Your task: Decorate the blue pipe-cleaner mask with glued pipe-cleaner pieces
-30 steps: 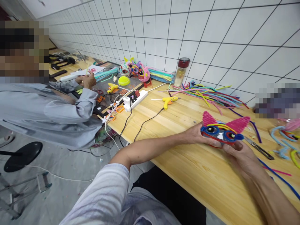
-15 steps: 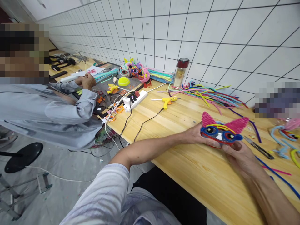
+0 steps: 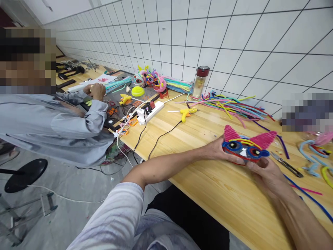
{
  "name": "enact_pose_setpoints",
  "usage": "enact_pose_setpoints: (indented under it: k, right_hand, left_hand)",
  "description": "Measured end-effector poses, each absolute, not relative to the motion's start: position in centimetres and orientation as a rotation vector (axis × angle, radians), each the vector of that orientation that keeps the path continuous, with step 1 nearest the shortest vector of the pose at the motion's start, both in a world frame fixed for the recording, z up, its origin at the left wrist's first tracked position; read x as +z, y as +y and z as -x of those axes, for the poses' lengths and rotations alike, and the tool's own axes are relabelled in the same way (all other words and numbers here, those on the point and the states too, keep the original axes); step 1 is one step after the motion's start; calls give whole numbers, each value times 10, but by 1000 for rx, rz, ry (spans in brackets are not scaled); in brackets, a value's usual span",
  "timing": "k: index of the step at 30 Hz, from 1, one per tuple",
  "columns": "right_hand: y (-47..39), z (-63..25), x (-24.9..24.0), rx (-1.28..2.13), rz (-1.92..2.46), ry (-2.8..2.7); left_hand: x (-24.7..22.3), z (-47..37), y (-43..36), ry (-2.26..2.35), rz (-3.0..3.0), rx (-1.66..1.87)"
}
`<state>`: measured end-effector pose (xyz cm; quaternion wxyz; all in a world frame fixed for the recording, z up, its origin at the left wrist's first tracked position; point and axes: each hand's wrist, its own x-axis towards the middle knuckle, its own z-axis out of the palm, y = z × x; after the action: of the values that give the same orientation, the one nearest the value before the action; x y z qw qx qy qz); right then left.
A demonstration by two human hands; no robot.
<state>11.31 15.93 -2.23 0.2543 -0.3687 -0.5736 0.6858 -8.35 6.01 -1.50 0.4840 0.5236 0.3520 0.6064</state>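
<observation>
Cat-eared mask (image 3: 244, 152) | ears (image 3: 264, 139) up (pink) | long axis left-right

Mask (image 3: 244, 151) in hands (image 3: 216, 148) (image 3: 269, 171), left of knife (image 3: 287, 165); glue gun (image 3: 185, 114) on table (image 3: 221, 191), right of power strip (image 3: 152, 113).

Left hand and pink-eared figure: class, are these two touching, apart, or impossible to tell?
Touching. The head view shows it: the left hand grips one side of the pink-eared figure, its thumb along the lower edge.
</observation>
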Motion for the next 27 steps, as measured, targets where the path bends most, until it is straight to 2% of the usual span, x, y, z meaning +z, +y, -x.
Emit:
enact_pose_setpoints:
  k: [27]
  right_hand:
    - [171,-116,-39,1765,751,-1701]
  left_hand:
    - [-16,77,65,906,-1200,1498]
